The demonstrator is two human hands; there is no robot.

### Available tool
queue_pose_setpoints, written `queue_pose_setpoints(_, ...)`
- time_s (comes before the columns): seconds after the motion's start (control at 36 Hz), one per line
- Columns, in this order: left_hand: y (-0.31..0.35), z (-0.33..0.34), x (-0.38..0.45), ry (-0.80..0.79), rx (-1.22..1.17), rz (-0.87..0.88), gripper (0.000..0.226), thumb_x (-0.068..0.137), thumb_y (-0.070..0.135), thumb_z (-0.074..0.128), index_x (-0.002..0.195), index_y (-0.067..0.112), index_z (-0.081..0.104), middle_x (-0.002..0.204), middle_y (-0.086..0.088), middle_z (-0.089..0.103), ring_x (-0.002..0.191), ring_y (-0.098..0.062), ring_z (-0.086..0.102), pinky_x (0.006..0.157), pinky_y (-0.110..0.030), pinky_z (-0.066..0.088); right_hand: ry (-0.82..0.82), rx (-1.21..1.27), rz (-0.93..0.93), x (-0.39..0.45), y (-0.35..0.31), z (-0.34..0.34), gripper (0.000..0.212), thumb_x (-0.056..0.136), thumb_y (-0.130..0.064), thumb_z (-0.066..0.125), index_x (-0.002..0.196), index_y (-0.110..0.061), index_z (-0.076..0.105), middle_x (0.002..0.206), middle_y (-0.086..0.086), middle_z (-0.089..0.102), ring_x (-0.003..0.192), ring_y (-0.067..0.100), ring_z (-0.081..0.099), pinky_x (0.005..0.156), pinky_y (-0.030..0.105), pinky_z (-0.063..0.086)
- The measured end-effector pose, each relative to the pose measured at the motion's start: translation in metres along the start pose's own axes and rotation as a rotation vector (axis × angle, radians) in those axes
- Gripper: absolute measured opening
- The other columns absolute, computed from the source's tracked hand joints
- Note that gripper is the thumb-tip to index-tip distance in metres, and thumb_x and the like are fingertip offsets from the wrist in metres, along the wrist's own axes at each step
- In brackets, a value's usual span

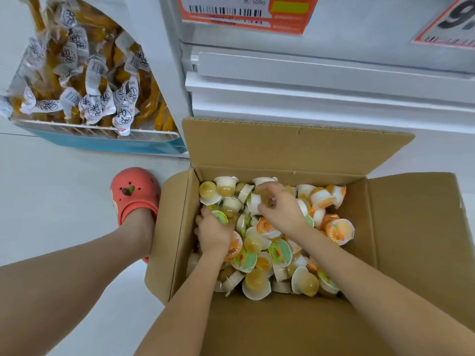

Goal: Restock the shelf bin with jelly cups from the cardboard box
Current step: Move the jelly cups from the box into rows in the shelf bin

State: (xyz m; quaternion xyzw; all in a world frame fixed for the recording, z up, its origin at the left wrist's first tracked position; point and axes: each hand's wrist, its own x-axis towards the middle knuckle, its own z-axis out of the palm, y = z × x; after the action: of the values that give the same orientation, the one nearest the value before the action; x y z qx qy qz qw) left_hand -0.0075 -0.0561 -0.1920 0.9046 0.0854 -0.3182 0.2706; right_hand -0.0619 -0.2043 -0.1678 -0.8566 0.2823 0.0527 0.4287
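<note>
Filling the open cardboard box (401, 227), heaped jelly cups (259, 253) with white rims, amber domes and green or orange foil lids, lying at every tilt. Buried in the heap near the box's left wall, the left hand (214, 233), fingers curled round a green-lidded cup (220, 217) and others pressed against the palm. Further back, at the middle of the heap, the right hand (280, 209), fingers bent and pinching a pale cup (257, 201) between thumb and fingertips. Standing on a pale, smooth floor (64, 196), all four flaps folded outward, the far flap leaning against white shelving (321, 86). Just beside the left flap, a foot in a red clog (135, 196) with a small charm on top. Above, orange price tags (244, 11) with barcodes stuck to the shelf face. At upper left, a clear-fronted bin (102, 140) with a blue base, crammed with yellow-brown snacks in printed wrappers (84, 80). Shelf bin for the cups: cannot tell which.
</note>
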Motion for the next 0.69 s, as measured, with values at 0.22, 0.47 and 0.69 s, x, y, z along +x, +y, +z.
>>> queue_pose_setpoints(0.22,0.001,-0.007,-0.014,0.119,-0.140,0.144,0.061,0.067,0.013,0.076,0.116,0.004,0.040,0.121,-0.019,0.048,0.110,-0.039,0.048,0.095,-0.048,0.042,0.306,0.013,0.383,0.011,-0.017,0.022,0.041,0.088,-0.028,0.063,0.113,-0.001,0.045,0.107,0.016,0.058,0.086,0.027,0.058,0.058,0.028,0.040)
queue_pose_setpoints(0.47,0.021,-0.035,-0.026,0.079,-0.144,0.374,0.064,0.067,0.013,0.073,0.125,0.009,0.045,0.121,-0.008,0.048,0.103,-0.010,0.039,0.082,-0.015,0.028,0.317,0.128,0.648,0.039,-0.019,0.030,0.039,0.076,-0.037,0.069,0.097,-0.004,0.065,0.099,0.014,0.065,0.098,0.032,0.060,0.077,0.037,0.053)
queue_pose_setpoints(0.69,0.038,-0.056,-0.051,0.060,-0.203,0.533,0.066,0.062,0.008,0.075,0.120,0.020,0.047,0.111,0.000,0.057,0.107,-0.021,0.052,0.084,-0.028,0.044,0.274,0.496,0.352,-0.020,-0.026,-0.015,0.046,0.080,-0.017,0.075,0.122,-0.004,0.060,0.109,0.001,0.065,0.097,0.014,0.060,0.078,0.024,0.047)
